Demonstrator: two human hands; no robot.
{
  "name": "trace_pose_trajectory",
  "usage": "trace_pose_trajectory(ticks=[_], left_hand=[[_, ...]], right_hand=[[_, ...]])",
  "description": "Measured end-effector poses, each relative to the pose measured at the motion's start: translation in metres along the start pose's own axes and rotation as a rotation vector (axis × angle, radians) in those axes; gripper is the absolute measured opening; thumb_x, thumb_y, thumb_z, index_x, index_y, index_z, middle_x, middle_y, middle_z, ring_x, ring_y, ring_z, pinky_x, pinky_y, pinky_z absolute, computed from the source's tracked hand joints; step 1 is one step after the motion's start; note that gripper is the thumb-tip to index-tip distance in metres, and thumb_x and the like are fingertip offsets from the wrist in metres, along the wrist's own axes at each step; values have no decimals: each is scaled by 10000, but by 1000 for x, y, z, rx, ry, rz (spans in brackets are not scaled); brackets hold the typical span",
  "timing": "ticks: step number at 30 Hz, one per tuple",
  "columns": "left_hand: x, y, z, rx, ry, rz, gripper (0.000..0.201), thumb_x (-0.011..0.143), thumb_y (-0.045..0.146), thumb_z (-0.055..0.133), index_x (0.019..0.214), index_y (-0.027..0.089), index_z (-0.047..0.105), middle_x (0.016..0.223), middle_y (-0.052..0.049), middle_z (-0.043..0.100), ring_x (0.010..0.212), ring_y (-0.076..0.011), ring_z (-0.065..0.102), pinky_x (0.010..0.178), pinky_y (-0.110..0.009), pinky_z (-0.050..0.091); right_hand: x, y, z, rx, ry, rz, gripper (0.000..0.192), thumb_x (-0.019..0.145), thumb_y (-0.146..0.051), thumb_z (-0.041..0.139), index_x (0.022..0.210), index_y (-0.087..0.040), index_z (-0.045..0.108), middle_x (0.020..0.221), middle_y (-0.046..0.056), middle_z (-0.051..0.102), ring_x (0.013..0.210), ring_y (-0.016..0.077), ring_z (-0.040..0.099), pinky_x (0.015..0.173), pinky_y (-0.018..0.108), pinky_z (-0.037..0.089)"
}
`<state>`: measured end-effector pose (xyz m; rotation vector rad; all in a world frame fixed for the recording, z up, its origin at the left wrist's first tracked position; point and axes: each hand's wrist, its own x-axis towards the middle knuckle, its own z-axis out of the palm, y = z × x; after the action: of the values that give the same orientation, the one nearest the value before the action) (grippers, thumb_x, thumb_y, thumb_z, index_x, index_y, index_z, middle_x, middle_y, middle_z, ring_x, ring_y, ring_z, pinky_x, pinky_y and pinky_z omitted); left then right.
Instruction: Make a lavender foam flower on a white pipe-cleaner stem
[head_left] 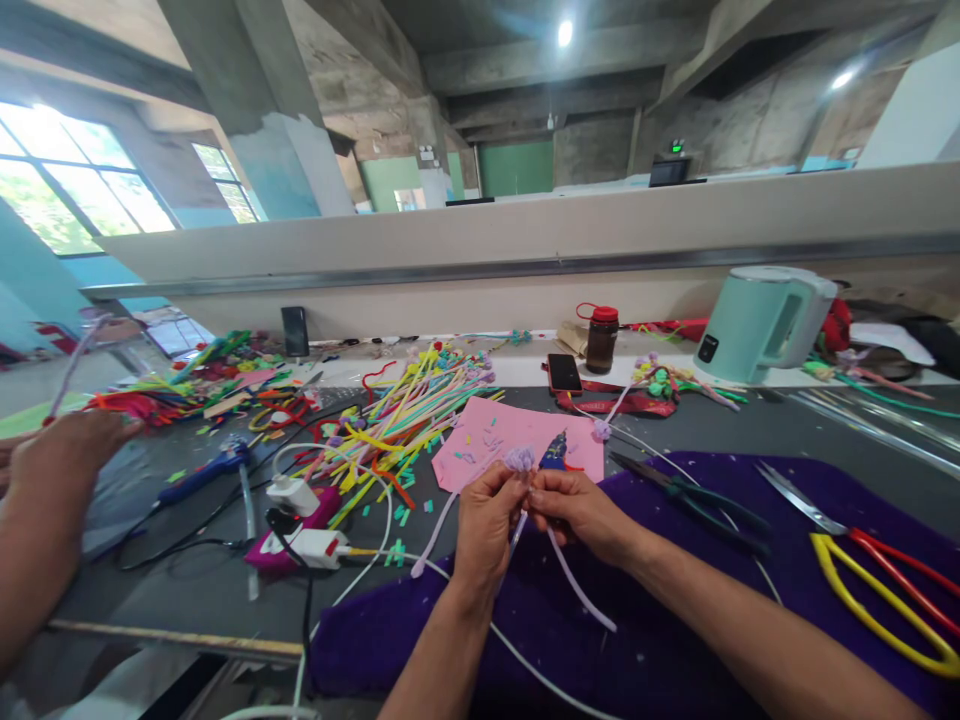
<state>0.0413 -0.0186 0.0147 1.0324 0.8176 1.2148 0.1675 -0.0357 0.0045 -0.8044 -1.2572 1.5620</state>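
My left hand [486,515] pinches a lavender pipe-cleaner flower [520,459] from the left, just below its fluffy head. Closed on the same piece from the right is my right hand [576,505], its fingertips meeting the left ones. Loose lavender pipe-cleaner ends [581,590] hang down on both sides of the hands. The fingers cover the spot where the stems join. Beneath and behind lies a pink sheet [480,430] with small scraps on it, and under my forearms a dark purple cloth [420,630].
Pliers [694,500] and scissors [847,530] lie to the right. A pile of pipe cleaners [420,410], a glue gun [206,475] and cabled plugs [300,540] sit left. Behind stand a bottle [601,340], phone [564,373] and kettle [757,325]. Another person's hand [67,450] reaches in left.
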Motion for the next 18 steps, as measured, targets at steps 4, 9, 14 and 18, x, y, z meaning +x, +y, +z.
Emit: trace_pose_trajectory(ticks=[4,9,14,18], left_hand=[[0,-3,-3,34,0,49,155,640,282,657,612,135,618,489,43,488,408,-51,393,409,-186,294],[1,-5,-6,118,3,115,168,631,282,649,555,145,587,526,31,507,459,-74,440,456,-208,329],[-1,-1,-5,197,-4,154,184,652,297,636,547,154,588,523,40,478,476,-81,432,487,-219,336],[-1,5,-3,362,15,280,172,671,291,642,564,161,607,599,25,499,596,-105,462,587,-224,362]], right_hand=[[0,3,0,-9,-6,-5,281,757,-381,593,641,-150,483,535,-50,519,369,28,394,368,151,293],[1,6,0,-21,1,-6,263,760,-363,590,647,-147,491,536,-46,532,361,30,400,358,151,288],[1,7,3,-23,19,-30,262,768,-359,585,646,-142,504,531,-42,542,352,31,406,352,153,265],[0,4,2,3,57,-56,272,776,-376,577,655,-142,510,533,-45,535,366,29,405,362,154,251]])
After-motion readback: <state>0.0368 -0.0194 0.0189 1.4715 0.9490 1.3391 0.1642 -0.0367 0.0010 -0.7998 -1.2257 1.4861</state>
